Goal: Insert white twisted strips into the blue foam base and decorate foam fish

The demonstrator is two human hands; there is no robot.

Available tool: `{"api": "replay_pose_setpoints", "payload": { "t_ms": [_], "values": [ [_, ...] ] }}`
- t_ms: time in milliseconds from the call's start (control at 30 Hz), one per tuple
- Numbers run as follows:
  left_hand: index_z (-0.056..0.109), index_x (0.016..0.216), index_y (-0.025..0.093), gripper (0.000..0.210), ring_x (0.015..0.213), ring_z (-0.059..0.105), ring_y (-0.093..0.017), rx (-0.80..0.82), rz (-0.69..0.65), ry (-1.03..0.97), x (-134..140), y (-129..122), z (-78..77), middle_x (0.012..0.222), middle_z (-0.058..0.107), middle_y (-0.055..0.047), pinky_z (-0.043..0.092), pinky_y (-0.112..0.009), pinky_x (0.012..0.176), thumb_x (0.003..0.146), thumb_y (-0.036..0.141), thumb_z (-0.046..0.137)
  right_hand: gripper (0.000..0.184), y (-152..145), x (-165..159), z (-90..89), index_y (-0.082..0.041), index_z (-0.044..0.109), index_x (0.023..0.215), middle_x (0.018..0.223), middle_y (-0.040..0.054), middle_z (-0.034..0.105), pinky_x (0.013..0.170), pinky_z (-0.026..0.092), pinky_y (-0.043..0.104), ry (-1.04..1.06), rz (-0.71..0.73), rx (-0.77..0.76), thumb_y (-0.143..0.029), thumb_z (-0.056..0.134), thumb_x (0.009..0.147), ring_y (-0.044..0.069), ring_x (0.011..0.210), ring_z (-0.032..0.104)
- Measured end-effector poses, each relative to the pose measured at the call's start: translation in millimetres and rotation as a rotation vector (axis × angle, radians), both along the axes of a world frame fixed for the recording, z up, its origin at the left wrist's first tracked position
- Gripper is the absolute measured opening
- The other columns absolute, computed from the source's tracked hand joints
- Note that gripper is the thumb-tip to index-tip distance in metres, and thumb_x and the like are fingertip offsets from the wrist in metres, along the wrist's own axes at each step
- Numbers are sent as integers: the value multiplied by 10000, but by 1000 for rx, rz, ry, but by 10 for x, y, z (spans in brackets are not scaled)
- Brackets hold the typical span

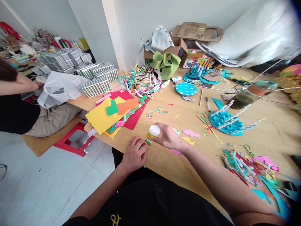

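Note:
My right hand [168,135] is closed around a glue stick [154,130] with a white end turned up and a yellow label. Its lower end is at a small striped colored paper piece [147,142], or just above it; I cannot tell which. The fingers of my left hand [135,153] press that piece down near the front edge of the wooden table [162,160], covering part of it. Just right of my right hand lie paper fish shapes, among them a pink fish [191,133] and a yellow fish [188,140].
Stacked colored paper [110,114] lies at the left, with small paper dots [157,111] beyond my hands. On the right are a blue disc with twisted stems [225,122], a glass jar [254,94] and paper scraps [251,169]. Another person [25,103] sits at the far left by a red stool [72,139].

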State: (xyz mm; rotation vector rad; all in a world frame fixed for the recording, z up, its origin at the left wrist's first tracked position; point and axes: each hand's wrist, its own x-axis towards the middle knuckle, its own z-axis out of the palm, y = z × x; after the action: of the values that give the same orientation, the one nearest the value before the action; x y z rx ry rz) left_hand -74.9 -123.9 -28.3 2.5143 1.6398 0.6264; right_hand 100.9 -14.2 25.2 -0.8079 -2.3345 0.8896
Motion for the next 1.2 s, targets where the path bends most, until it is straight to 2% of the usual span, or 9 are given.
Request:
{"api": "replay_pose_setpoints", "payload": {
  "t_ms": [300,567,833,1200],
  "values": [
    [606,1085,213,316,1106,456,-271,4,7,-10,2,-3,0,1061,591,-85,336,-532,1029,803,157,474,243,-7,22,-4,-169,554,833,773,32,593,631,401,263,-15,-2,-32,-373,657,752,156,695,543],
    [609,1087,209,320,1107,452,-269,14,4,-9,1,-2,-15,1052,597,-85,332,-537,1035,798,156,482,313,-20,81,-16,-165,591,952,845,52,644,646,428,281,-18,-37,-88,-378,675,738,176,729,583],
    [607,1095,207,322,1112,447,-268,7,9,-2,-1,-7,-16,1055,595,-84,334,-525,1037,803,161,478,309,-18,85,-14,-158,598,939,850,55,647,664,431,284,-11,-37,-102,-382,671,740,180,745,590],
    [607,1097,212,329,1110,450,-271,16,4,-4,0,-6,-20,1060,599,-84,333,-538,1035,798,159,479,279,-7,58,-32,-161,575,874,763,22,618,604,395,258,-11,-64,-86,-382,674,735,148,665,542]
  ]
}}
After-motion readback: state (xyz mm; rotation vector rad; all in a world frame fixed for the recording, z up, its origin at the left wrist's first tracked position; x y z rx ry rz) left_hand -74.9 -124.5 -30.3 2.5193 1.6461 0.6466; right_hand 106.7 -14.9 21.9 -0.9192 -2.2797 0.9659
